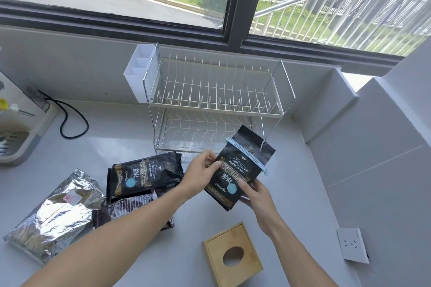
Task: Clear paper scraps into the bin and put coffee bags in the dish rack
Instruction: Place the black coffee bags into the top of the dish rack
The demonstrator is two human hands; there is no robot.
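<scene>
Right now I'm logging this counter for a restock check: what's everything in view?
clipped coffee bag: 1, black with blue clip, held before rack
coffee bags: at least 2, black, flat on counter, left
foil bag: 1, silver, far left
dish rack: 1, white wire, two tiers, under window
cutlery holder: 1, white, rack's left side
wooden tissue box: 1, tan, near edge
wall socket: 1, white, right
cable: 1, black, left
left hand; right hand: both gripping clipped bag

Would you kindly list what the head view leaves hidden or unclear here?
- Dark bag: mostly hidden under the left forearm and the black bag.
- Appliance: cut by the left edge.
- Held bag: the back is unseen, and the left hand and right hand cover its edges.
- Silver bag's label: too small.
- No bin in view.
</scene>
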